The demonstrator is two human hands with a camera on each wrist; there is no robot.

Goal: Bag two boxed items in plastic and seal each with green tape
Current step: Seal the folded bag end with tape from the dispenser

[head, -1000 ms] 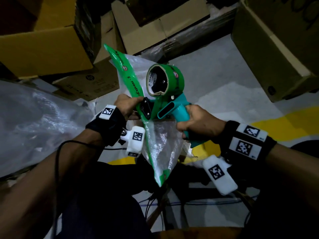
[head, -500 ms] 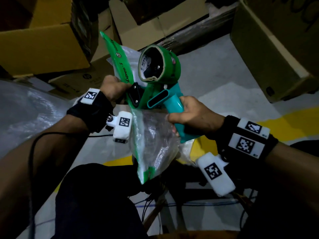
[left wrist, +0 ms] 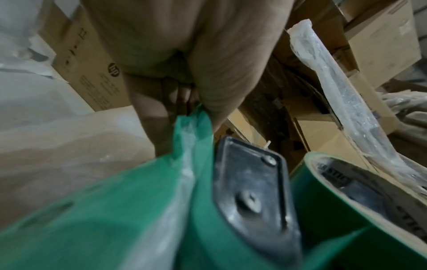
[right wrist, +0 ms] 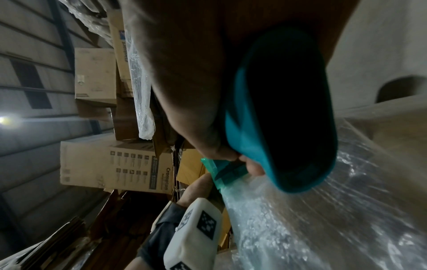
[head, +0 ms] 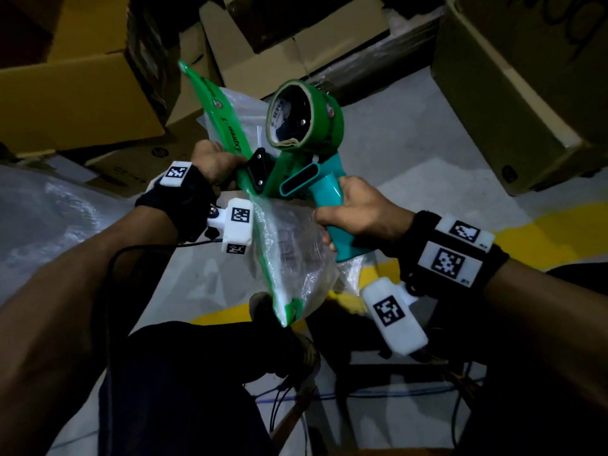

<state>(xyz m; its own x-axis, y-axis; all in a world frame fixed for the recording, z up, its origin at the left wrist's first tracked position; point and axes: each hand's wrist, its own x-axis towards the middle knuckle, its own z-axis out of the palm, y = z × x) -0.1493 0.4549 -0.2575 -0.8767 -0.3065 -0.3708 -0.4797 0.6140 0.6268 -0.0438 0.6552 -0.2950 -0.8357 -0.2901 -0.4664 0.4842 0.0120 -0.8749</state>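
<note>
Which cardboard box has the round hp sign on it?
It is the low flat cardboard box lying on the floor just beyond the left hand. The big cardboard boxes above it show plain sides; the left wrist view shows the logo too.

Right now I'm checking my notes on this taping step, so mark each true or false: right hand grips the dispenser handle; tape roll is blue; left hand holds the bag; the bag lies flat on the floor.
1. The right hand grips the teal handle of the tape dispenser. True.
2. The tape roll is blue. False: it is green.
3. The left hand holds the plastic bag at its green-taped edge. True.
4. The bag lies flat on the floor. False: it is held up between both hands.
</note>
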